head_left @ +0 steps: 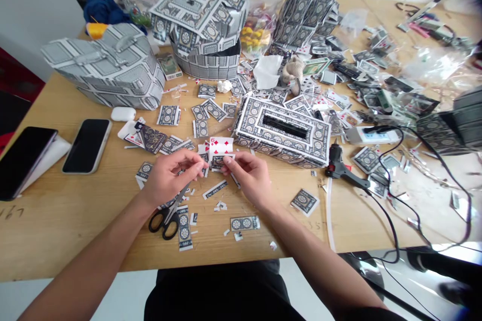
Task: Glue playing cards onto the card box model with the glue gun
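In the head view a playing card (pixel 221 146) with a six of diamonds face and a patterned lower strip is pinched between the thumb and fingers of my right hand (pixel 251 178). My left hand (pixel 171 175) is just left of that card, its thumb and fingertips pressed together. What lies between them I cannot make out; more card pieces sit behind the fingertips. Black-handled scissors (pixel 165 220) rest below my left hand, blades partly under it. Behind my right hand stands a long box (pixel 280 133) covered in cards, with a dark slot in its top.
A glue gun (pixel 341 165) with a black cable lies right of the box, near a white power strip (pixel 372 134). Two phones, one a white-edged phone (pixel 86 146), lie left. Card-covered baskets (pixel 113 72) stand at the back. Cut cards (pixel 305 202) and scraps litter the table.
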The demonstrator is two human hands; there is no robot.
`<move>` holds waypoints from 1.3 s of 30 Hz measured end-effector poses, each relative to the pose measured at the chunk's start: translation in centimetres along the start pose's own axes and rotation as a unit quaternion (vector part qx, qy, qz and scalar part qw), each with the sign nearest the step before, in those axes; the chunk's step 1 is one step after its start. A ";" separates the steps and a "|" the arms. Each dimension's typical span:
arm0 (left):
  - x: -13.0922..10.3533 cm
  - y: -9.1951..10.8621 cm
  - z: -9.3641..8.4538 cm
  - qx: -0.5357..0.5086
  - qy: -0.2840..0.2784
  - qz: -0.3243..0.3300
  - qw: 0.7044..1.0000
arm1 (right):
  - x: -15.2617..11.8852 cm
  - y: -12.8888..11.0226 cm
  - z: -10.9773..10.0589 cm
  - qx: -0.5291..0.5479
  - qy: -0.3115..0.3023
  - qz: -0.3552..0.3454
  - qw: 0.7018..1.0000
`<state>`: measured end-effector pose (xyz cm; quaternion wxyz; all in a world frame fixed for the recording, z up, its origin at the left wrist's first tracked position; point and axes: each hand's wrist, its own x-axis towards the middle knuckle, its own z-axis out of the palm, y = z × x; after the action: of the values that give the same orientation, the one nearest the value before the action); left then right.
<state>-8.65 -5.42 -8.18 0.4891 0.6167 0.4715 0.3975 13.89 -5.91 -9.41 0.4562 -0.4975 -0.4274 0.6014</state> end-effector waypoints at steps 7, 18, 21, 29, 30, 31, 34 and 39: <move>-0.1 -0.8 -0.1 -0.013 -0.011 -0.001 1.000 | 0.0 0.1 0.0 0.003 0.002 0.001 1.000; 0.1 -1.2 -0.1 -0.037 -0.015 0.001 0.999 | 0.1 0.4 -0.1 0.008 -0.002 -0.005 1.000; 0.0 -1.1 0.0 -0.037 -0.009 0.011 0.999 | 0.2 0.5 -0.2 0.009 -0.001 -0.005 1.000; -0.2 -0.9 -0.1 0.003 0.009 0.018 1.000 | 0.2 0.5 -0.2 0.001 -0.002 -0.016 1.000; -0.1 -0.9 -0.2 0.011 0.009 0.017 1.000 | 0.2 0.6 -0.2 0.005 -0.003 -0.016 1.000; -0.1 -0.9 -0.3 0.018 0.007 0.019 1.000 | 0.2 0.6 -0.1 0.009 -0.003 -0.015 1.000; -0.1 -0.7 -0.5 0.033 0.006 0.035 0.999 | 0.2 0.8 -0.1 0.018 -0.002 -0.011 1.000; -0.1 -0.6 -0.7 0.074 0.015 0.047 0.996 | 0.2 0.8 -0.1 0.019 -0.001 -0.008 1.000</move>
<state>-9.46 -5.34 -8.60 0.4157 0.6665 0.4778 0.3933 13.91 -5.89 -10.29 0.4702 -0.4846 -0.4199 0.6064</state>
